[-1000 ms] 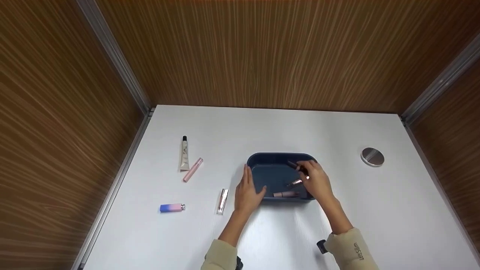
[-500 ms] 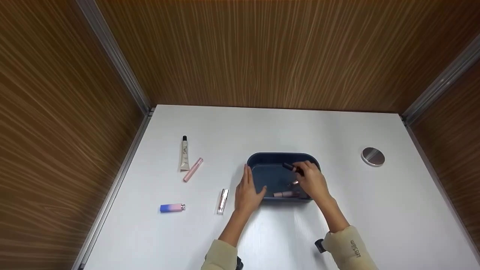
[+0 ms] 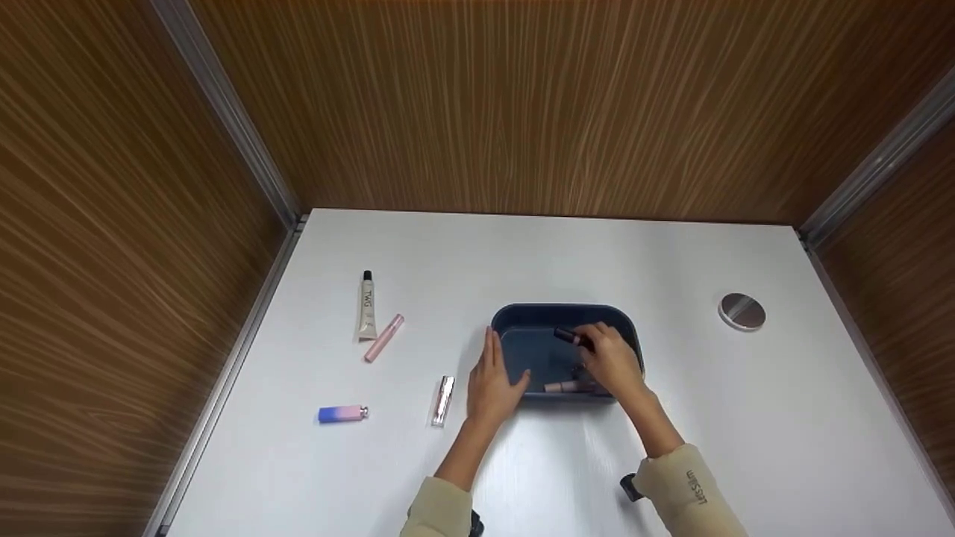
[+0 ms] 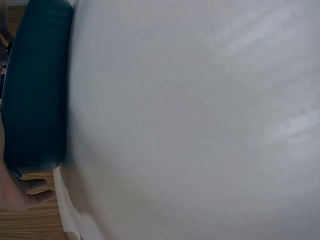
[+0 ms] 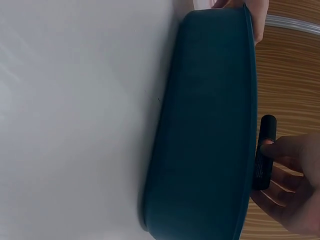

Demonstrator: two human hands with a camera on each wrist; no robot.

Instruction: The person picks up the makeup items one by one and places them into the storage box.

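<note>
My left hand [image 3: 490, 384] holds the left corner of a dark blue storage bin [image 3: 571, 397], thumb over the rim and fingers along the outside wall. In the left wrist view, fingers [image 4: 37, 192] show past the bin's end. Over the bin's right half, my right hand [image 3: 612, 363] pinches a black lipstick tube [image 5: 265, 152] with a pinkish band, between thumb and fingers. Inside the bin lies a pale pink lip tube [image 3: 563, 387] along the front wall. Another small item beside it is mostly hidden by the right hand.
Left of the bin lie a clear silver-capped lip tube [image 3: 442, 400], a pink slim tube [image 3: 384, 338], a cream squeeze tube [image 3: 367, 307] and a blue-pink lipstick [image 3: 342, 414]. A round compact [image 3: 741, 312] lies far right. Wood-grain panels [image 3: 507, 104] enclose the white table [image 3: 709, 418].
My right hand has shifted left within the bin, carrying the black lipstick tube toward the bin's middle. My left hand and the bin have stayed in place.
</note>
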